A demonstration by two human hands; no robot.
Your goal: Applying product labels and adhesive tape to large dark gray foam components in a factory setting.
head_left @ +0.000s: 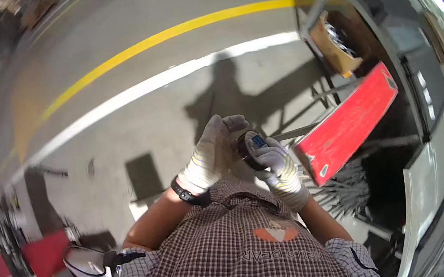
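Observation:
My right hand, in a striped white work glove, grips a dark round object in front of my waist. It looks like a roll of tape, with a small blue patch on its inner side. My left hand, in a matching glove, is held up just left of the roll. Its fingers stretch toward the right, slightly bent, and no held object shows in them. A faint brownish blur lies between the two hands; I cannot tell what it is.
To my right is a long red bench top with worn corners. Beyond it, an open cardboard box of metal parts sits by a dark frame. A heap of grey rods lies below the bench. Yellow line and white line cross the floor ahead.

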